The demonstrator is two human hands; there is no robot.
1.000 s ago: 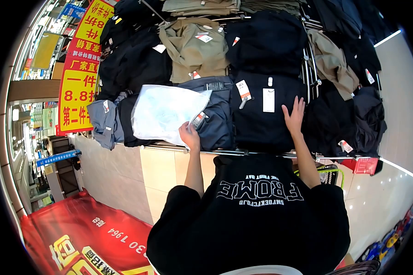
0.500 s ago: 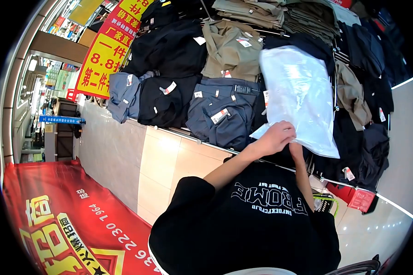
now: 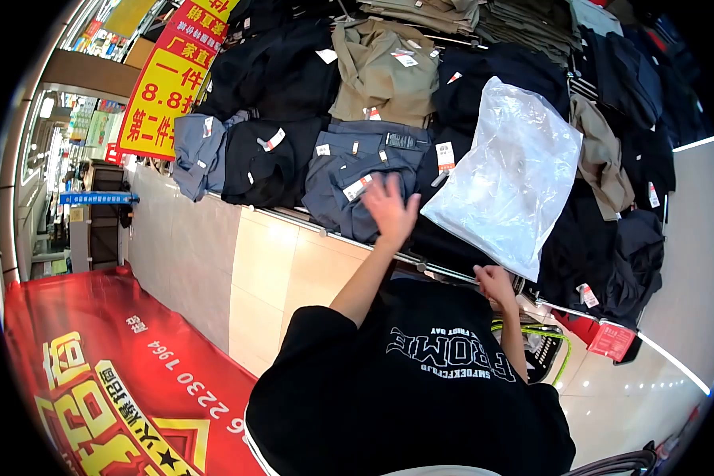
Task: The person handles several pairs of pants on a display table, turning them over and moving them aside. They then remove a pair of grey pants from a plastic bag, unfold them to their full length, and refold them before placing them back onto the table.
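A shiny translucent white plastic bag (image 3: 509, 178) lies slantwise on the stacked clothes, its lower corner reaching the rack's front edge. My left hand (image 3: 393, 210) is open, fingers spread, above folded dark grey trousers (image 3: 337, 178) to the left of the bag. Just below the bag's lower edge is my right hand (image 3: 496, 285), fingers curled closed. Whether anything small is inside them I cannot make out. A white price tag (image 3: 446, 155) lies beside the bag's left edge.
Folded black trousers (image 3: 274, 163), khaki trousers (image 3: 385, 71) and other tagged clothes cover the rack. A yellow and red sign (image 3: 166, 99) stands at the left, above a red banner (image 3: 135, 357). A black basket (image 3: 541, 349) with a green rim is below right.
Both hands have come away from the bag's lower edge. My left hand has moved left and spread open; my right hand is slightly lower. The bag has turned and lies flatter.
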